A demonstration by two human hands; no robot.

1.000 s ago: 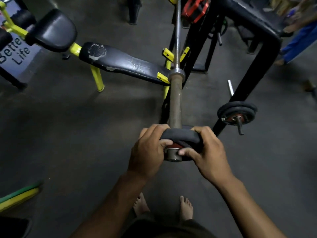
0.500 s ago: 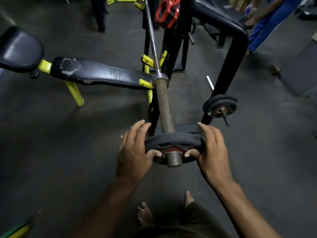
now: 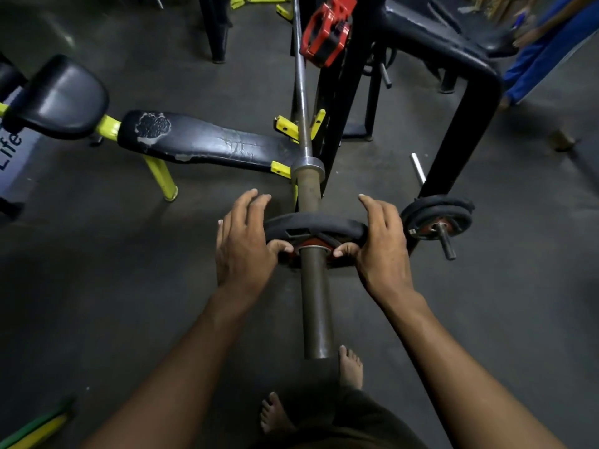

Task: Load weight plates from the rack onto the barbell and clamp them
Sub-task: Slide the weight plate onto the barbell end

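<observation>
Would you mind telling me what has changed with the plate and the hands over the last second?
The weight plate has slid along the barbell sleeve, from its near tip to partway toward the collar. The left hand and right hand loosened from a wrapped grip: fingers now extended, thumbs pushing by the hub. The red clamp and the plates on the rack peg stayed put.
</observation>
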